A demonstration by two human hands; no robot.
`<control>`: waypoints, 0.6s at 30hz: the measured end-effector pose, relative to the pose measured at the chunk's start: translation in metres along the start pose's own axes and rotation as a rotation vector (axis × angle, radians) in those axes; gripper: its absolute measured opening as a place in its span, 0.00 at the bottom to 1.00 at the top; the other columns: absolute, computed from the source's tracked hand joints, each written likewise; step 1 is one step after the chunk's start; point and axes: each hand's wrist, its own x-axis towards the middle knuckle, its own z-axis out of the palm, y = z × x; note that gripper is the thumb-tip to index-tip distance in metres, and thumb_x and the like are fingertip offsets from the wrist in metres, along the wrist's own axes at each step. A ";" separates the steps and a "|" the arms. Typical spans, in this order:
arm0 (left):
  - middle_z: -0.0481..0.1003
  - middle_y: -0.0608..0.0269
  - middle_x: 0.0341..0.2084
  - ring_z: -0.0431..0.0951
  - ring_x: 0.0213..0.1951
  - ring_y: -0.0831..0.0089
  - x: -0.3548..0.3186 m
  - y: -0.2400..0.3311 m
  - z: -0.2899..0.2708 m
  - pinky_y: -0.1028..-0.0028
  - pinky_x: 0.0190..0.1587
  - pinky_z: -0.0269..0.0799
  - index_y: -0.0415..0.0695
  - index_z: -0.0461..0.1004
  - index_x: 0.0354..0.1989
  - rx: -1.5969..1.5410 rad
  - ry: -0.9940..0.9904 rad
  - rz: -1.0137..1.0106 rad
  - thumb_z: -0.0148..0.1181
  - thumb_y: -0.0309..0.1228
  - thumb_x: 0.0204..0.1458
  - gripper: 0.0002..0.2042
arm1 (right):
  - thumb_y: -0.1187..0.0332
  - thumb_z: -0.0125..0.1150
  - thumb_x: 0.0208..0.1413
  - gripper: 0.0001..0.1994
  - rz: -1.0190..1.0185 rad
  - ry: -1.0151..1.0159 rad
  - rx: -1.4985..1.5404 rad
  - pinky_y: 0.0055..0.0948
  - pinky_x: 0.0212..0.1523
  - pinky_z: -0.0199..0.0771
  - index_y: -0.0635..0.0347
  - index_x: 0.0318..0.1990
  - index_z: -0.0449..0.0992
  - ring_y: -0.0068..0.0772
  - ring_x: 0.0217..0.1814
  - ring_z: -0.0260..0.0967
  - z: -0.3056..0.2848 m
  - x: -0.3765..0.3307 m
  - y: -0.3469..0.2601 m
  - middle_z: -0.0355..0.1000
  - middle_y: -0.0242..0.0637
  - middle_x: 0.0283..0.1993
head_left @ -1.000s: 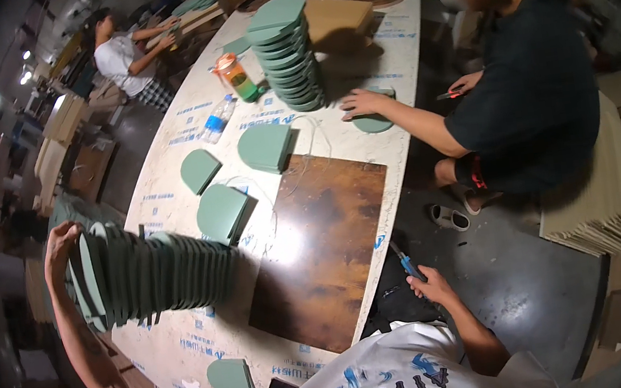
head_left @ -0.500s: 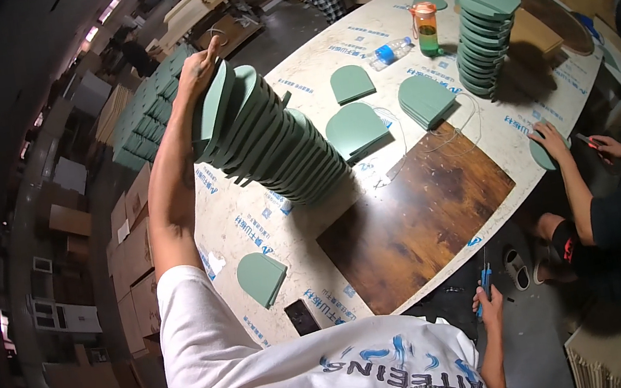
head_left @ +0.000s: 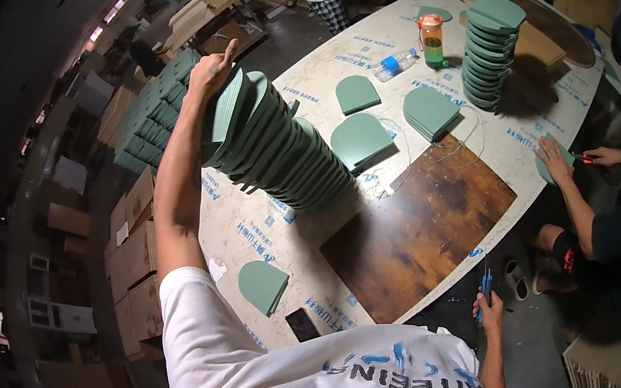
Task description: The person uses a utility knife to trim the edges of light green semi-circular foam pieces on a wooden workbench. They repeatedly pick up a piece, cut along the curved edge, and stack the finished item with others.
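My left hand [head_left: 212, 69] is stretched out far and grips the top end of a long, leaning stack of green arch-shaped pieces [head_left: 281, 150]. The stack's foot rests on the pale tabletop [head_left: 253, 234] beside a dark brown wooden panel [head_left: 417, 219]. My right hand [head_left: 490, 310] hangs low beside the table's near edge, closed around a blue-handled tool [head_left: 486, 284] that points upward.
A tall upright green stack [head_left: 493, 49], loose green pieces [head_left: 358, 139], two bottles [head_left: 432, 40], thin cords and a dark phone [head_left: 302, 324] lie on the table. A seated person's hand [head_left: 560, 159] works at the right. More green stacks [head_left: 156, 108] and cardboard boxes [head_left: 135, 242] stand left.
The green stack, lying on its side a second ago, now leans steeply with my left hand on its top end. My right hand keeps the blue tool low by the table edge.
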 end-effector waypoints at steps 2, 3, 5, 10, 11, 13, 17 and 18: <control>0.78 0.34 0.31 0.78 0.40 0.37 0.002 -0.005 -0.007 0.53 0.47 0.73 0.35 0.81 0.30 0.006 -0.022 0.053 0.30 0.70 0.61 0.46 | 0.66 0.60 0.65 0.14 0.008 -0.001 0.015 0.24 0.23 0.70 0.63 0.53 0.74 0.21 0.22 0.67 0.000 0.003 0.005 0.71 0.31 0.26; 0.77 0.32 0.27 0.77 0.37 0.36 0.006 -0.012 0.001 0.53 0.45 0.73 0.33 0.79 0.26 -0.041 0.063 0.098 0.31 0.70 0.61 0.46 | 0.66 0.60 0.65 0.14 0.011 -0.001 0.021 0.24 0.23 0.70 0.63 0.53 0.74 0.21 0.22 0.67 0.000 0.002 0.007 0.71 0.31 0.26; 0.76 0.32 0.26 0.77 0.37 0.36 0.010 -0.008 -0.005 0.53 0.44 0.73 0.31 0.78 0.25 -0.004 -0.002 0.096 0.31 0.70 0.61 0.47 | 0.66 0.60 0.65 0.14 0.012 0.004 0.034 0.24 0.22 0.70 0.63 0.53 0.74 0.21 0.22 0.68 0.004 0.001 0.005 0.71 0.31 0.26; 0.72 0.37 0.19 0.73 0.26 0.44 0.016 -0.018 -0.008 0.56 0.39 0.71 0.27 0.72 0.22 -0.096 -0.028 0.037 0.32 0.75 0.57 0.50 | 0.66 0.60 0.65 0.14 0.014 0.002 0.022 0.24 0.21 0.70 0.63 0.54 0.74 0.21 0.21 0.68 0.008 0.001 -0.002 0.71 0.31 0.25; 0.70 0.42 0.18 0.70 0.24 0.53 0.016 -0.018 -0.010 0.59 0.37 0.70 0.27 0.71 0.22 -0.116 -0.014 0.004 0.32 0.76 0.56 0.51 | 0.66 0.60 0.65 0.14 0.012 -0.006 0.022 0.24 0.21 0.70 0.63 0.54 0.74 0.21 0.21 0.68 0.008 0.002 -0.002 0.71 0.31 0.25; 0.69 0.44 0.18 0.69 0.24 0.56 0.016 -0.015 -0.021 0.60 0.36 0.69 0.27 0.69 0.22 -0.131 0.007 0.023 0.32 0.76 0.55 0.51 | 0.66 0.60 0.65 0.14 0.009 -0.025 0.017 0.24 0.21 0.70 0.63 0.53 0.74 0.21 0.21 0.68 0.011 0.004 -0.004 0.71 0.31 0.25; 0.68 0.52 0.17 0.66 0.24 0.63 0.027 -0.017 -0.011 0.62 0.34 0.66 0.31 0.68 0.18 -0.365 0.065 0.046 0.33 0.77 0.54 0.49 | 0.68 0.60 0.64 0.11 -0.001 -0.046 0.070 0.24 0.22 0.69 0.62 0.50 0.74 0.21 0.22 0.66 0.024 0.007 -0.029 0.69 0.30 0.25; 0.68 0.53 0.17 0.66 0.24 0.63 0.040 -0.019 0.012 0.63 0.34 0.66 0.32 0.69 0.17 -0.464 0.051 0.046 0.33 0.77 0.54 0.49 | 0.68 0.60 0.64 0.11 -0.006 -0.024 0.093 0.24 0.23 0.69 0.62 0.49 0.74 0.21 0.22 0.66 0.028 0.007 -0.044 0.68 0.30 0.25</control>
